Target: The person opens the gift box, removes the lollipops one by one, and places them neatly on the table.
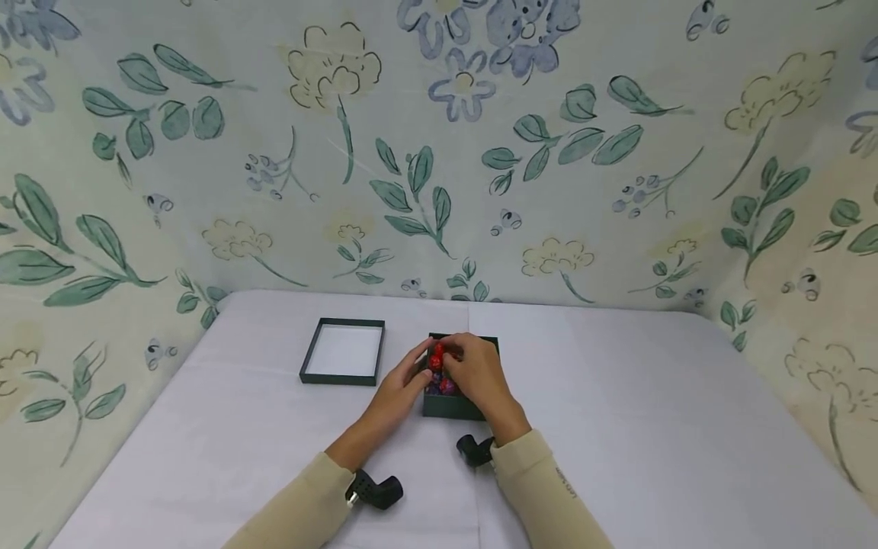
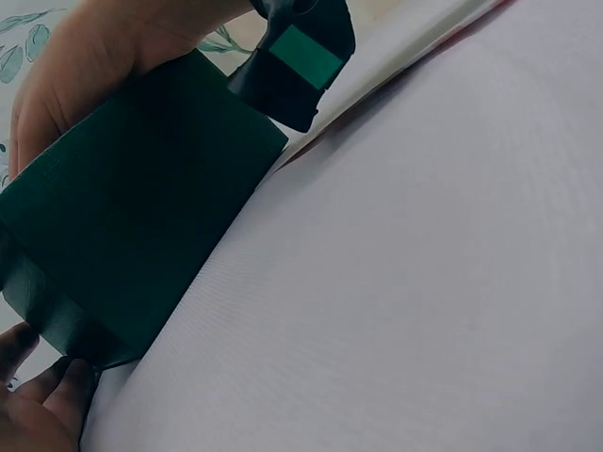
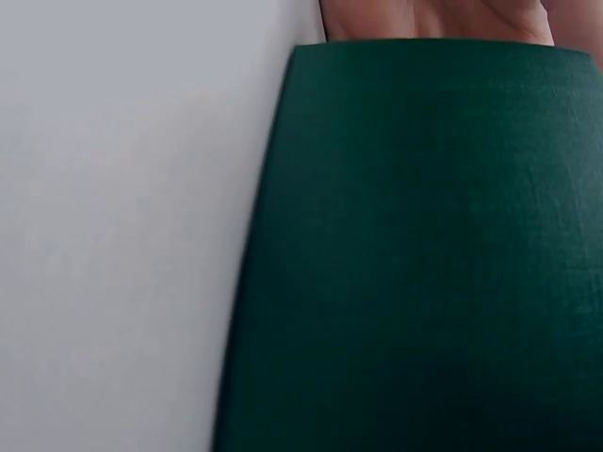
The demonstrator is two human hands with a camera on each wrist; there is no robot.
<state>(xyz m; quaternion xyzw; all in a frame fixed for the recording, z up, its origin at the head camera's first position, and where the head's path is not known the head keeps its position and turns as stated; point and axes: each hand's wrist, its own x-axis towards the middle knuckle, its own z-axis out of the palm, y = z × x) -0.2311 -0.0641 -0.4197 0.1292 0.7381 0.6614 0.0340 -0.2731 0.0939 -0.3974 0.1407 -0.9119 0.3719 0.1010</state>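
A dark green box (image 1: 453,408) stands on the white-covered table, holding red and purple shiny pieces (image 1: 447,386) that look foil-wrapped. My left hand (image 1: 391,396) grips the box's left wall, its thumb by the rim. In the left wrist view, fingertips (image 2: 66,391) touch the box's side. My right hand (image 1: 478,374) reaches over the box from the right, its curled fingers pinching a red shiny piece (image 1: 437,356). Its fingertips are partly hidden. The right wrist view is mostly filled by the green box wall (image 3: 415,235), with part of the hand (image 3: 443,19) above it.
Left of the box lies a shallow dark green lid (image 1: 338,379) with a white inside, apart from the left hand. The white cloth (image 1: 617,427) covers the table. A flower-patterned curtain (image 1: 439,213) hangs behind the table. Both wrists wear small black cameras (image 1: 384,492).
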